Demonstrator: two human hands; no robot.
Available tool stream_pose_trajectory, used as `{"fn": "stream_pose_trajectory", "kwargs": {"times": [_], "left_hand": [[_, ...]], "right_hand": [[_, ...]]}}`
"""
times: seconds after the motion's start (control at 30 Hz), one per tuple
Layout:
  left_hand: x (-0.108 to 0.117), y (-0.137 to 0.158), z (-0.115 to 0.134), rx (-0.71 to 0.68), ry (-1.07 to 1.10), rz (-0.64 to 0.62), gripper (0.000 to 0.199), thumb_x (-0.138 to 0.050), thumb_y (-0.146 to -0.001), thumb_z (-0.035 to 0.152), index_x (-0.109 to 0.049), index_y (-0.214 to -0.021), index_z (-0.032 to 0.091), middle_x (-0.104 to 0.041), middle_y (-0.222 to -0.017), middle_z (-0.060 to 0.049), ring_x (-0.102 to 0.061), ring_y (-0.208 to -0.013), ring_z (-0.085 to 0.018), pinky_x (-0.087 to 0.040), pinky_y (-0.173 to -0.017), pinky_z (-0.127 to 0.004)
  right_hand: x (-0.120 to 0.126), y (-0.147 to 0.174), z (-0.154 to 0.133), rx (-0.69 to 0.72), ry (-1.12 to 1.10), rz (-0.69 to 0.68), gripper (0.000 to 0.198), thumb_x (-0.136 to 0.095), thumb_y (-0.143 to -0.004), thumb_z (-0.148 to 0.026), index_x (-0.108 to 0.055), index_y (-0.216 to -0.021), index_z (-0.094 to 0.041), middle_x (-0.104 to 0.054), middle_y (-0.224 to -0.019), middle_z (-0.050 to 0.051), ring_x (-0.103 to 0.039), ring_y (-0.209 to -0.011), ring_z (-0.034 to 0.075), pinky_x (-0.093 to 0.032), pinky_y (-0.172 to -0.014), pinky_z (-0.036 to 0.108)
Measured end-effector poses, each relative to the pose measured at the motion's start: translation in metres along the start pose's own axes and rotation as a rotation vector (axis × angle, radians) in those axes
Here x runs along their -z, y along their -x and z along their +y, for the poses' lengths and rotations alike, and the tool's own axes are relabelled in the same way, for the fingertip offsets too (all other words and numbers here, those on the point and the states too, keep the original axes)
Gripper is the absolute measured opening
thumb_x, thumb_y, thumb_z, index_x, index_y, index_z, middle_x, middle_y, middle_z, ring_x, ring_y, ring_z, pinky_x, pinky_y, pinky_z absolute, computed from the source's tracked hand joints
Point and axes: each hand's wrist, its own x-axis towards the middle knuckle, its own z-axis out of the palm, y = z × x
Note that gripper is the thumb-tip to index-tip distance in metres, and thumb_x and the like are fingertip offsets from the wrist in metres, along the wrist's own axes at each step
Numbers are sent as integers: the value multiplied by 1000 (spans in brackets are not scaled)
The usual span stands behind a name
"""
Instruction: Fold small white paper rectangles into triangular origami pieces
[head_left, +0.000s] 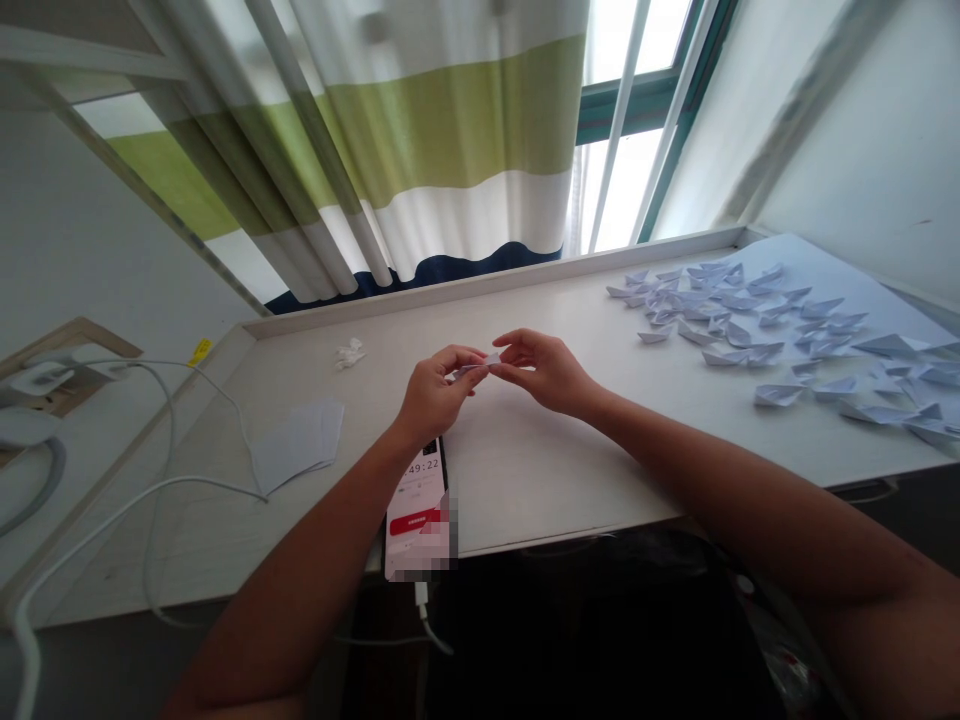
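Between my two hands, above the middle of the desk, is a small piece of folded white paper. My left hand pinches it between thumb and fingers, which cover much of it. My right hand has its thumb and fingertips at the paper's right end; the other fingers are bent. The exact shape of the fold is too small and hidden to tell. Many folded paper boats lie spread over the right side of the desk. A stack of white paper sheets lies to the left of my left forearm.
A phone showing a timer lies at the front edge under my left wrist, with a white charging cable. A crumpled tissue sits at the back left. White cables cross the left side. A large white sheet lies at right.
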Motion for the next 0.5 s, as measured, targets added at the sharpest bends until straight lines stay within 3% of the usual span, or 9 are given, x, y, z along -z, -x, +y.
{"fn": "stream_pose_trajectory", "kwargs": {"times": [0.13,0.27,0.37,0.5], "left_hand": [[1,0,1,27,21,0,23,-85,-89,40,-81,-93,18,-81,-105,-9,-75,-84,-19,-64,-67,-31],[-1,-1,0,65,84,22,29,-90,-86,41,-77,-98,18,-79,-84,-4,-75,-72,-18,-64,-67,-31],[-3,-1,0,58,184,51,38,-93,-82,40,-72,-106,20,-80,-85,-2,-75,-67,-16,-65,-65,-31],[-3,-2,1,75,241,60,41,-96,-78,40,-71,-102,18,-81,-84,-3,-75,-63,-16,-63,-63,-30]], "right_hand": [[0,-1,0,-96,-119,-43,45,-93,-77,-57,-79,-94,-18,-84,-95,10,-80,-92,26,-66,-89,46],[-1,0,-4,-13,-103,-50,40,-89,-83,-57,-82,-92,-19,-84,-95,8,-78,-91,24,-64,-88,44],[-4,2,-6,32,-71,-33,35,-86,-87,-55,-82,-91,-20,-84,-92,7,-77,-87,23,-63,-88,44],[-6,3,-7,65,-89,-27,31,-86,-89,-51,-82,-93,-20,-83,-92,6,-77,-87,22,-63,-88,43]]}}
